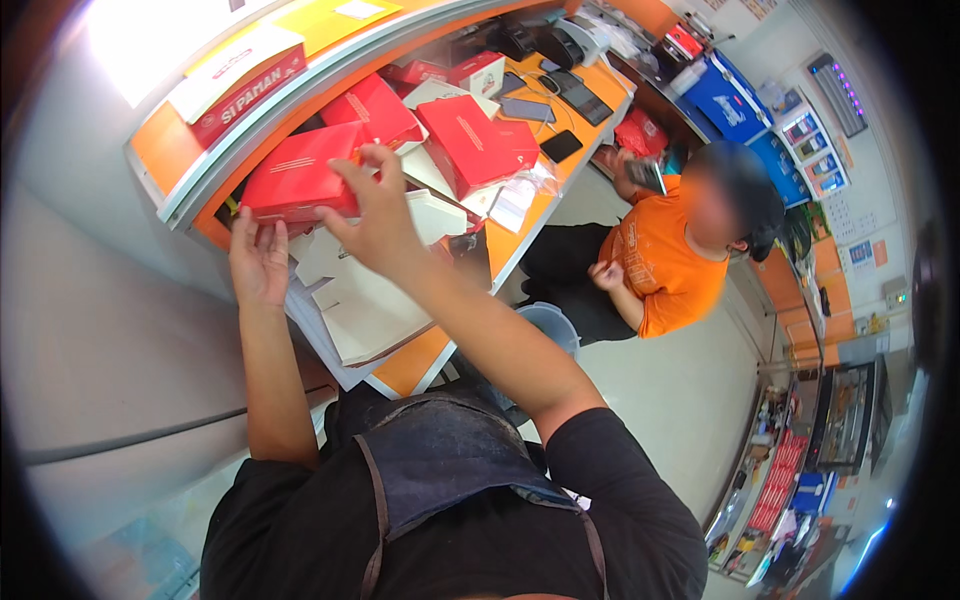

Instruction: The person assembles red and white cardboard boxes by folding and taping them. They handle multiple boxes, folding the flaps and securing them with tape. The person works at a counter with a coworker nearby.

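A closed red cardboard box is held over the far left of the orange table, between my two hands. My left hand is palm up, its fingers against the near left edge of the box. My right hand reaches across and grips the box's right end, index finger on the top and thumb lower at the near corner. Below my hands lies a stack of flat white cardboard box blanks. More red boxes are piled just beyond.
An orange shelf with a box on it overhangs the far left. Phones and a keypad device lie at the table's far right. A person in an orange shirt sits right of the table, holding a phone. A pail stands nearby.
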Motion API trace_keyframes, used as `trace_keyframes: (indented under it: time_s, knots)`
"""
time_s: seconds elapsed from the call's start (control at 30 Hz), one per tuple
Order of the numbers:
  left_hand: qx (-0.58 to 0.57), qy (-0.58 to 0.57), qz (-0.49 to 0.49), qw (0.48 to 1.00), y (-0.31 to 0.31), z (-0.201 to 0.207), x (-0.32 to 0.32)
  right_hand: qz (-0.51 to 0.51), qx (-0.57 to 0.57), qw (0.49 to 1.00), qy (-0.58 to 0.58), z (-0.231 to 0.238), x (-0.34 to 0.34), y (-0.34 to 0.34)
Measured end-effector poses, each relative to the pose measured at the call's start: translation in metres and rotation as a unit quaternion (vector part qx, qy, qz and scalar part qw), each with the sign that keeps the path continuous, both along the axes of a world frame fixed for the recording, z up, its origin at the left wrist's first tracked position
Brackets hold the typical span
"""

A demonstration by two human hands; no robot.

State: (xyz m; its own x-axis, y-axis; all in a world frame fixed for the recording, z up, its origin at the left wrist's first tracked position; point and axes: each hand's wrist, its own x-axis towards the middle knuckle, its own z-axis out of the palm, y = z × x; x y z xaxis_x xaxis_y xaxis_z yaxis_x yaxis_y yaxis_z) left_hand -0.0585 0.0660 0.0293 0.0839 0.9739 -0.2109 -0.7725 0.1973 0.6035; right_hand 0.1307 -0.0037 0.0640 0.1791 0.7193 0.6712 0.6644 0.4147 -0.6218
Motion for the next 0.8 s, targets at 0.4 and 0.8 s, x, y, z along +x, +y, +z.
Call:
trace_keyframes:
  time_s: [0.4, 0.8]
  knots:
    - [0.039, 0.305, 0.142, 0.941, -0.013, -0.043, 0.015, 0.034, -0.018, 0.999, -0.016, -0.05, 0.025, -0.072]
    - [0.433, 0.597, -0.395, 0.548, -0.145, -0.069, 0.008, -0.153, -0.287, 0.946, -0.014, -0.154, 0.075, -0.129]
